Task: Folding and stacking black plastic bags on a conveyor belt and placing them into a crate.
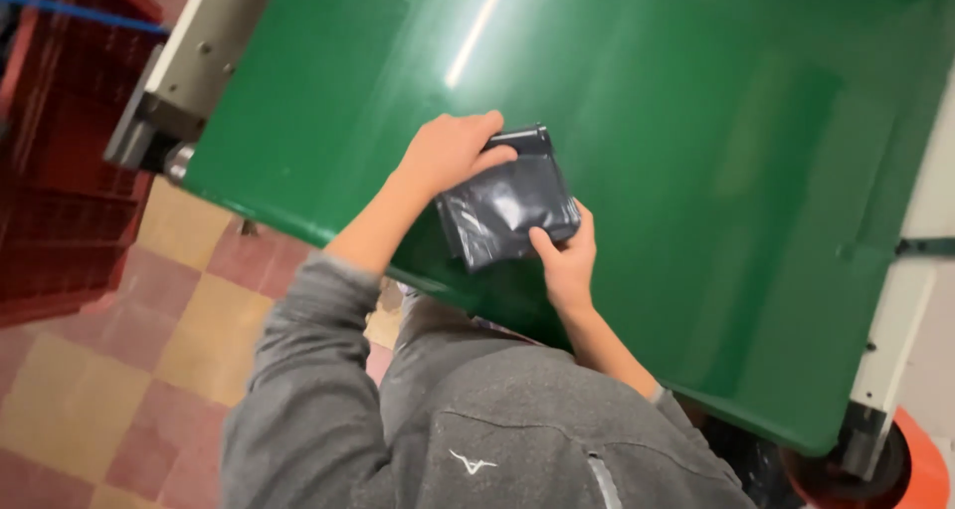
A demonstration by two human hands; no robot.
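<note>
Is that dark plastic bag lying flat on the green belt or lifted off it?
Flat: the dark bag rests on the green belt, both hands pressing its edges.

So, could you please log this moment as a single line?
left hand: grips dark plastic pouch top edge | right hand: holds its lower corner | pouch over green conveyor belt

The small dark plastic pouch (pixel 507 208) lies on the wide green belt (pixel 696 171), between both hands. The red plastic crate (pixel 60 151) probably stands on the floor, left.
</note>
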